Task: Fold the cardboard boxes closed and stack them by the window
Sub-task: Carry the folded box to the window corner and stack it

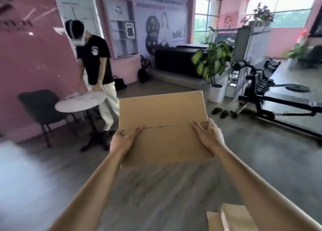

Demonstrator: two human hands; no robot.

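Observation:
I hold a brown cardboard box [162, 112] out in front of me at mid-frame, above the floor. Its two top flaps are folded down and meet along a thin seam across the middle. My left hand [124, 138] grips the box's left side at the seam, thumb on top. My right hand [206, 134] grips the right side at the seam the same way. More cardboard [230, 218] with a raised flap lies at the bottom right, below my right forearm. Two bright windows [206, 16] are on the far wall.
A person in a black shirt stands at the left beside a round white table [80, 101] and a dark chair [40, 105]. A potted plant [213, 65], dark sandals [223, 113] and black exercise equipment [261, 94] stand to the right. Grey floor stretches ahead.

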